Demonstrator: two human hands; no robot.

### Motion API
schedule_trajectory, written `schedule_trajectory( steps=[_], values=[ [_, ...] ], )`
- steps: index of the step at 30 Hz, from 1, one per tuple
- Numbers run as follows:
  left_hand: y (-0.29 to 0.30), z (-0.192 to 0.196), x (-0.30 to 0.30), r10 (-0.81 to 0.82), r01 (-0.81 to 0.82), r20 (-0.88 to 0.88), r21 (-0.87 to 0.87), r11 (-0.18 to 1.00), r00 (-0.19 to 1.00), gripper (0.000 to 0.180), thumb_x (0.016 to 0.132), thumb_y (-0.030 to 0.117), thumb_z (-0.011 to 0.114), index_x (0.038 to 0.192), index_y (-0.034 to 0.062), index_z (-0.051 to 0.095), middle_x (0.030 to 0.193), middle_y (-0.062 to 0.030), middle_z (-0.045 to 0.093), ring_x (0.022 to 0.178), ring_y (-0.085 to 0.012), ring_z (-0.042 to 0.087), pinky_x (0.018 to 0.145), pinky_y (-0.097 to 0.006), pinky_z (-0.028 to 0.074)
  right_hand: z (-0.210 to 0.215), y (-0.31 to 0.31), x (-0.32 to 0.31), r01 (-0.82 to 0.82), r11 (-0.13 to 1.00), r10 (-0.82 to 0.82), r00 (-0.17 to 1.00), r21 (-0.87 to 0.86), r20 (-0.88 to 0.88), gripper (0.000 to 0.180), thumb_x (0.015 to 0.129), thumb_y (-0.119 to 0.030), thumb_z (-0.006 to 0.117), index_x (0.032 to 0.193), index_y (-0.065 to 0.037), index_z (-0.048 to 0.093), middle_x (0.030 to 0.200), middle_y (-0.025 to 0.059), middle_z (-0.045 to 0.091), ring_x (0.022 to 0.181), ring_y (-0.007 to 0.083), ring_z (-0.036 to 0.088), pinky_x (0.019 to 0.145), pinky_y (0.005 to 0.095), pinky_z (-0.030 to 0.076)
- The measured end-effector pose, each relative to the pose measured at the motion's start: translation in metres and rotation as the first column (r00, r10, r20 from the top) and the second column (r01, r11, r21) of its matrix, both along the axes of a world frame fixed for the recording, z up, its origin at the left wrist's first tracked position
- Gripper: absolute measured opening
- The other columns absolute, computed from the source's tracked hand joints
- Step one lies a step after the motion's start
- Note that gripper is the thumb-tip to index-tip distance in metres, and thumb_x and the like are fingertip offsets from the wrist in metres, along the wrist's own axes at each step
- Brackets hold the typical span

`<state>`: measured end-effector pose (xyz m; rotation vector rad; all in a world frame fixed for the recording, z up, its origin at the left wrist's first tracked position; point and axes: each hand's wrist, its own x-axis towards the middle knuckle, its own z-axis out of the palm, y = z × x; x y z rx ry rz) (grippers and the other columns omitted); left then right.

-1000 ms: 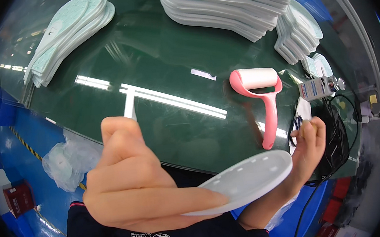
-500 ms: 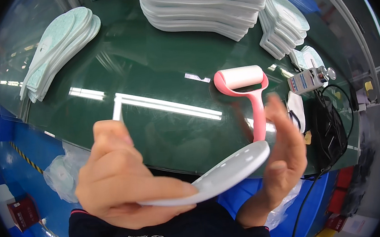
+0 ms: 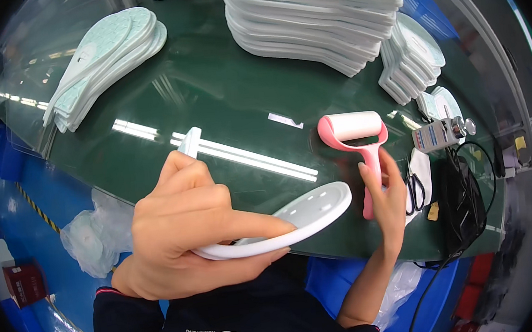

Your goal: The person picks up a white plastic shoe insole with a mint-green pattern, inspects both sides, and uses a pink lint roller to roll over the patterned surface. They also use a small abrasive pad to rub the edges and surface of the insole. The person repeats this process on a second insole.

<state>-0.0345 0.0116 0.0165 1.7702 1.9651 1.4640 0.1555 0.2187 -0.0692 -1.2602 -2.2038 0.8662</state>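
My left hand (image 3: 186, 231) is closed around a glossy white plastic panel (image 3: 324, 206), rounded and shallow like a dish. Its rounded end points right and is tilted so part of the inner face shows. A narrow pale end juts out above my left fist; the part between is hidden by the hand. To the right, my right hand (image 3: 389, 196) has its thumb and fingers round the handle of a pink lint roller (image 3: 374, 159). The roller's white sheet-covered cylinder lies at the far end, over the green tabletop (image 3: 227, 99).
Tall stacks of white panels (image 3: 316, 26) stand at the back, with smaller stacks (image 3: 410, 62) at right and another pile (image 3: 105, 63) at left. Near the right edge are a metal-topped bottle (image 3: 436, 135), black scissors (image 3: 415, 191) and a black bag (image 3: 464, 195) with a cable.
My right hand has gone from open beside the panel to closed on the lint roller's handle. The panel has tilted, showing more of its inner face. The whole view has shifted slightly.
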Motion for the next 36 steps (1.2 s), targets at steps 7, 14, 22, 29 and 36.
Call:
schedule_trajectory(
  steps=[7, 14, 22, 29, 36],
  values=[
    [-0.010, -0.007, -0.017, -0.200, 0.202, -0.034, 0.070, 0.977, 0.979, 0.031, 0.048, 0.011, 0.066, 0.078, 0.0091, 0.071, 0.049, 0.0032, 0.026, 0.052, -0.0146, 0.022, 0.055, -0.030, 0.016, 0.039, -0.030, 0.006, 0.143, 0.967, -0.215, 0.902, -0.212, -0.374, 0.027, 0.091, -0.027, 0.045, 0.088, -0.002, 0.057, 0.059, -0.0015, 0.047, 0.042, 0.0017, 0.039, 0.037, 0.0152, 0.027],
    [0.001, 0.003, -0.011, -0.267, 0.270, -0.053, 0.070, 0.960, 0.962, 0.029, 0.049, 0.009, 0.069, 0.078, 0.0092, 0.070, 0.050, 0.0018, 0.024, 0.050, -0.0160, 0.022, 0.055, -0.031, 0.017, 0.084, -0.057, -0.012, 0.141, 0.830, 0.371, 0.584, 0.540, -0.722, 0.039, 0.074, -0.041, 0.061, 0.060, -0.006, 0.052, 0.049, -0.0020, 0.041, 0.037, 0.0074, 0.037, 0.035, 0.0234, 0.027],
    [-0.007, 0.001, -0.010, -0.079, 0.079, 0.005, -0.034, 0.996, 0.997, 0.032, 0.045, 0.010, 0.072, 0.077, 0.0125, 0.072, 0.048, 0.0030, 0.026, 0.049, -0.0140, 0.025, 0.056, -0.029, 0.022, 0.092, -0.008, 0.020, -0.499, 0.700, 0.681, 0.681, 0.511, -0.269, 0.047, 0.064, -0.051, 0.063, 0.057, -0.004, 0.062, 0.042, -0.0014, 0.046, 0.032, 0.0067, 0.038, 0.030, 0.0177, 0.024],
    [-0.001, -0.004, -0.005, -0.058, 0.061, -0.087, 0.030, 0.998, 0.994, 0.033, 0.045, 0.009, 0.071, 0.078, 0.0119, 0.071, 0.048, 0.0026, 0.027, 0.050, -0.0137, 0.026, 0.056, -0.030, 0.022, 0.092, -0.015, -0.009, -0.679, 0.470, 0.882, 0.357, 0.563, -0.307, 0.053, 0.060, -0.054, 0.065, 0.067, -0.002, 0.066, 0.045, -0.0010, 0.048, 0.033, 0.0076, 0.043, 0.030, 0.0175, 0.026],
    [-0.019, 0.002, -0.022, -0.128, 0.162, -0.245, 0.122, 0.979, 0.961, 0.037, 0.046, 0.010, 0.073, 0.082, 0.0114, 0.071, 0.053, 0.0052, 0.022, 0.052, -0.0126, 0.024, 0.055, -0.029, 0.014, 0.044, 0.003, 0.055, -0.245, 0.924, 0.346, 0.862, 0.294, -0.370, 0.061, 0.085, -0.051, 0.042, 0.070, 0.004, 0.064, 0.050, 0.0019, 0.050, 0.038, 0.0075, 0.041, 0.038, 0.0235, 0.029]
  ],
)
